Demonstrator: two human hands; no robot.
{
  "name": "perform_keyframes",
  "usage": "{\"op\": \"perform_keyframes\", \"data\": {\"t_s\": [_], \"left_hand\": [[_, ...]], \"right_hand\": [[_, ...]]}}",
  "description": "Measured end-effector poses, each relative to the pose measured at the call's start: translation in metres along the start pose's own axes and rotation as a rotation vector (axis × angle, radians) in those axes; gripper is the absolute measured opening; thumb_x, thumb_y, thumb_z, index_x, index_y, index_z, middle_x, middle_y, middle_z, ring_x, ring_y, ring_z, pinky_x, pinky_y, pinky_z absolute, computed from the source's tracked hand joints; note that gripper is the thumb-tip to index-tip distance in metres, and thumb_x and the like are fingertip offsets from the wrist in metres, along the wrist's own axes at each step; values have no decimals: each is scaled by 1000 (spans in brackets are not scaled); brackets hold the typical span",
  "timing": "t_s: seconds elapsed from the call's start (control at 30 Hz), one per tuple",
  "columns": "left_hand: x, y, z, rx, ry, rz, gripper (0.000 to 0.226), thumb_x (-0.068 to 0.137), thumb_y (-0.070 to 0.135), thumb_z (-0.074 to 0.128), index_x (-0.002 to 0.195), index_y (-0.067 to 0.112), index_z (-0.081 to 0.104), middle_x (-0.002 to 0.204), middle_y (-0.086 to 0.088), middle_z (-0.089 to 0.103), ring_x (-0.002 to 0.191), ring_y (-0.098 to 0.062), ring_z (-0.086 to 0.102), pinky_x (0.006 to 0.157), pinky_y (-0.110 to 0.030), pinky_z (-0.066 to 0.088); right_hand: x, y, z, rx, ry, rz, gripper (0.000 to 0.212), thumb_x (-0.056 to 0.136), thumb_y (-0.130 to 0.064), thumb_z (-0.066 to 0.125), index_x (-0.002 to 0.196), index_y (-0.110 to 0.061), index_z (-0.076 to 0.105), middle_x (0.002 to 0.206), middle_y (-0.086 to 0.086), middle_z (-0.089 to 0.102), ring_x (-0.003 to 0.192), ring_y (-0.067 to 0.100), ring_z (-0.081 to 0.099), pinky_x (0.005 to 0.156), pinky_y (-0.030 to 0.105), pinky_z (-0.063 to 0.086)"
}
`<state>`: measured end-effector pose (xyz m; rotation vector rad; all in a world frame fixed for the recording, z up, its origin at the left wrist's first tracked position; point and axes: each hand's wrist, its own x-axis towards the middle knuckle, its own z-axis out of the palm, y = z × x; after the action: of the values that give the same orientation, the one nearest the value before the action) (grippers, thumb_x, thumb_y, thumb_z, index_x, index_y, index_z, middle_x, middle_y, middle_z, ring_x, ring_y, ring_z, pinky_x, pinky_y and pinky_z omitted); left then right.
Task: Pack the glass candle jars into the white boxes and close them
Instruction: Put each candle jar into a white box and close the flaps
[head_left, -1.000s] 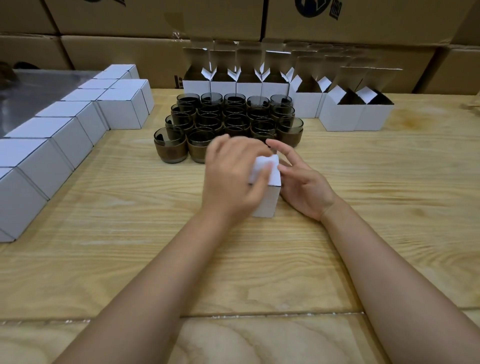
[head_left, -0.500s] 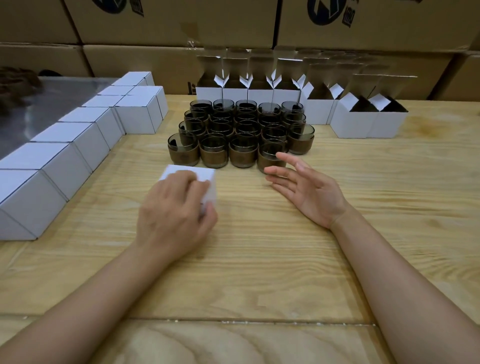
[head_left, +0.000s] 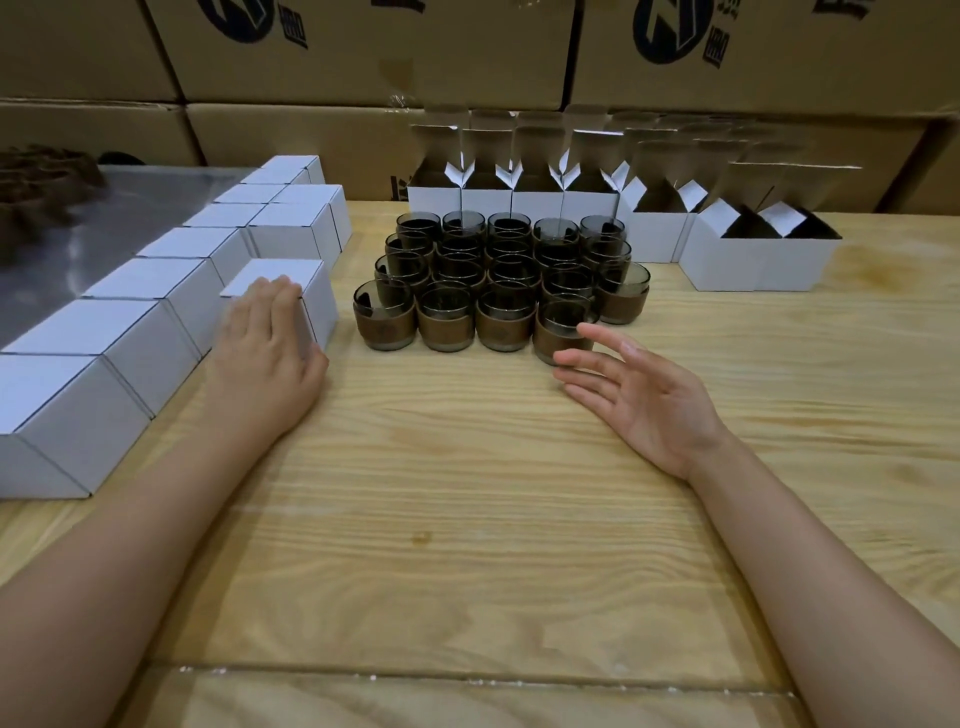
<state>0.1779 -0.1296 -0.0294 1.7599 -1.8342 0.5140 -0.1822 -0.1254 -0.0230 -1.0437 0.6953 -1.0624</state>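
Head view is showing a wooden bench (head_left: 493, 467) sitting before stacked cartons (head_left: 363, 52). Closed white boxes (head_left: 130, 332) are lining its left side, open boxes (head_left: 727, 260) are standing behind, and glass candle jars (head_left: 498, 270) are clustering between. The left hand (head_left: 265, 353) is pressing flat fingers onto the end box (head_left: 322, 306); the right hand (head_left: 644, 400) is hovering wide open beside the nearest jar (head_left: 563, 332).
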Motion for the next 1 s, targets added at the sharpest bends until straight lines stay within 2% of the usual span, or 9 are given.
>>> {"op": "perform_keyframes", "data": {"t_s": [0.07, 0.17, 0.3, 0.47, 0.57, 0.8, 0.9, 1.0], "left_hand": [[13, -7, 8, -51, -74, -64, 63, 86, 10, 50, 144, -3, 29, 153, -20, 29, 146, -35, 17, 118, -47, 17], [30, -16, 23, -35, -167, -127, 76, 90, 15, 51, 153, 5, 9, 162, -10, 2, 149, -25, -5, 120, -40, 2], [43, -27, 37, -40, -212, -169, 81, 91, 21, 47, 153, 8, -2, 161, -8, -13, 148, -23, -15, 120, -40, -1], [55, -40, 50, -29, -278, -178, 86, 91, 29, 47, 152, 12, -11, 159, -6, -22, 146, -21, -21, 119, -42, -1], [60, -45, 54, -44, -299, -175, 88, 92, 29, 49, 152, 13, -12, 159, -6, -23, 145, -22, -22, 119, -45, 0], [60, -42, 54, -42, -251, -169, 89, 90, 26, 56, 153, 14, -5, 160, -6, -18, 147, -22, -17, 119, -47, 1], [52, -25, 42, -69, -98, -134, 84, 87, 17, 61, 153, 11, 10, 160, -17, -6, 148, -33, -6, 117, -50, 5], [40, 14, 25, -191, 145, -113, 65, 87, 12, 59, 144, 5, 29, 152, -25, 20, 139, -39, 20, 113, -50, 17]], "right_hand": [[1, 0, -1, 8, -1, 8, 63, 80, -34, 55, 138, -11, 43, 127, 21, 58, 122, 32, 55, 105, 40, 41], [2, -1, -1, 18, 6, 26, 55, 83, -30, 50, 135, -12, 47, 127, 21, 59, 121, 32, 56, 103, 39, 44], [4, -1, -1, 32, 14, 36, 53, 83, -29, 51, 133, -11, 50, 125, 21, 61, 120, 33, 57, 101, 38, 48], [3, -2, 1, 34, 21, 48, 55, 81, -29, 53, 133, -11, 50, 125, 21, 61, 119, 32, 58, 99, 36, 49], [3, -2, 2, 34, 33, 43, 57, 80, -28, 58, 133, -10, 50, 125, 20, 61, 118, 32, 59, 98, 35, 50], [3, -3, 3, 43, 50, 48, 51, 84, -24, 51, 132, -9, 51, 124, 21, 61, 116, 33, 60, 98, 36, 50], [3, -4, 4, 52, 58, 51, 50, 82, -24, 52, 130, -9, 52, 120, 19, 63, 115, 33, 61, 97, 36, 51], [3, -5, 5, 60, 64, 51, 48, 82, -23, 53, 128, -9, 54, 117, 19, 65, 112, 32, 62, 95, 35, 52]]}}
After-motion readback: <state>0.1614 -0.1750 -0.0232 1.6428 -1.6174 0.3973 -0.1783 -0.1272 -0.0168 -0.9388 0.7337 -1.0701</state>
